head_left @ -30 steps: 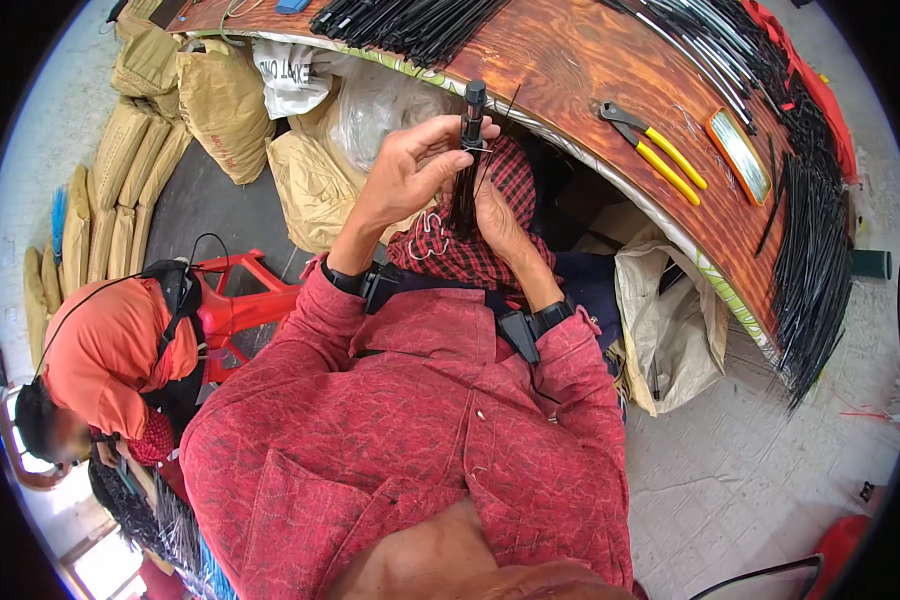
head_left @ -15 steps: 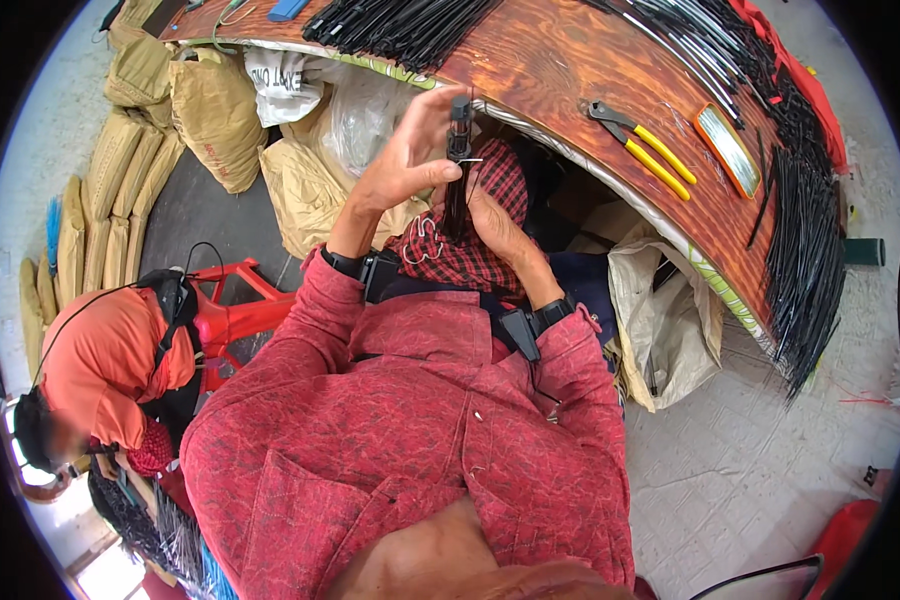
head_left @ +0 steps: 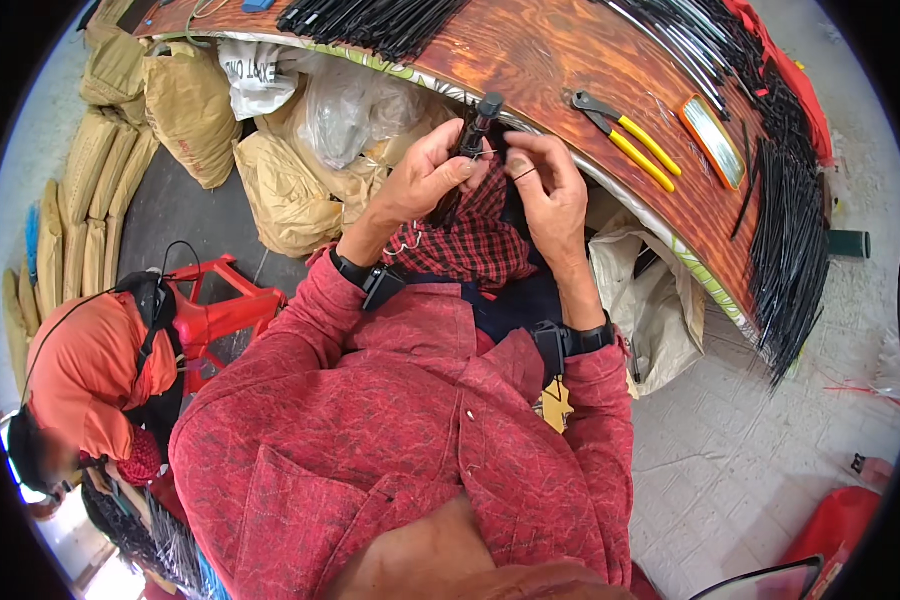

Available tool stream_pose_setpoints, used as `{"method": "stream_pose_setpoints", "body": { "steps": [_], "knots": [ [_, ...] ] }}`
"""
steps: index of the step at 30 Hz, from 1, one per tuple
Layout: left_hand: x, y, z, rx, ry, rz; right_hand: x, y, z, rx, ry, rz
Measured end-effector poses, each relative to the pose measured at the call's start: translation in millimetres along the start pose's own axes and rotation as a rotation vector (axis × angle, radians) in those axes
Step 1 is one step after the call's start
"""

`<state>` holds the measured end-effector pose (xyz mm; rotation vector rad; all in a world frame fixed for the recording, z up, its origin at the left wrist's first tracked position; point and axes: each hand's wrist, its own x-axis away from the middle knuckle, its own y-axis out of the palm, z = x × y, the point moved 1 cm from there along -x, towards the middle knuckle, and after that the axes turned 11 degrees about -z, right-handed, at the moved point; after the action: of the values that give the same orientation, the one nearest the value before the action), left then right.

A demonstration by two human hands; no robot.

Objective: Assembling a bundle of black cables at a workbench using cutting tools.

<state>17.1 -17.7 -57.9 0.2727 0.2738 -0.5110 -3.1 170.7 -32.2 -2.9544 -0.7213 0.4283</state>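
In my left hand (head_left: 425,180), thumb and fingers close around a dark bundle of thin black strips (head_left: 485,112), its blocky end pointing up and away. A thin pale wire crosses the bundle near my left fingertips. Just to its right, my right hand (head_left: 552,195) pinches a short length of thin black strand (head_left: 523,173) between thumb and forefinger. The two hands are close but apart, above a red and black checked cloth (head_left: 470,245) over my lap. The bundle's lower part is mostly hidden by my left hand.
A wooden table (head_left: 530,60) curves ahead, bearing yellow-handled cutters (head_left: 625,140), an orange-rimmed mirror (head_left: 710,140) and piles of black strips (head_left: 790,250). Brown sacks (head_left: 195,115) stand at left, near a red stool (head_left: 215,310) and a bent-over person (head_left: 105,365). An open sack (head_left: 660,310) is at right.
My right hand has come away from the bundle's lower part, up and to the right, and now pinches a strand. The bundle has tilted to the right in my left hand.
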Motion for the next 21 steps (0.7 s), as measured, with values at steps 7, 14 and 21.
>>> {"method": "stream_pose_setpoints", "body": {
  "steps": [7, 14, 21],
  "knots": [
    [-8, 15, 3, -0.332, -0.021, 0.155, -4, 6, -29, 0.455, -0.196, 0.112],
    [5, 12, -8, -0.362, -0.085, 0.224, 10, 20, -31, 0.56, -0.225, 0.24],
    [7, 23, -1, -0.138, -0.146, 0.15, 11, 1, -6, -0.797, 0.522, -0.109]
  ]
}}
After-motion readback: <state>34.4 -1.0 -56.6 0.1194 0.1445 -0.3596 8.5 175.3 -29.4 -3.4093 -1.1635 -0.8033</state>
